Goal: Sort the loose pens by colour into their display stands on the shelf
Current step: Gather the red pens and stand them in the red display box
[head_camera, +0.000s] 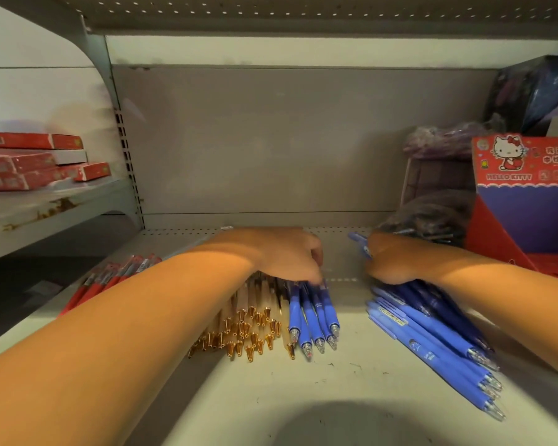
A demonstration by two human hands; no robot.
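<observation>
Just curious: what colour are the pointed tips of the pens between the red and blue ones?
The pen tips are shiny gold; head view shows them best.

On the grey shelf (pixel 335 381) the left hand (pixel 284 255) lies over a row of gold-tipped pens (pixel 245 333). Its bent fingertips rest on the upper ends of 4 blue pens (pixel 313 317) just beside them; whether they grip is unclear. The right hand (pixel 390 262) is curled round 1 blue pen (pixel 358 240) and rests on a heap of blue pens (pixel 432 342). Red pens (pixel 110 278) lie far left, and a red Hello Kitty stand (pixel 525 194) stands far right.
</observation>
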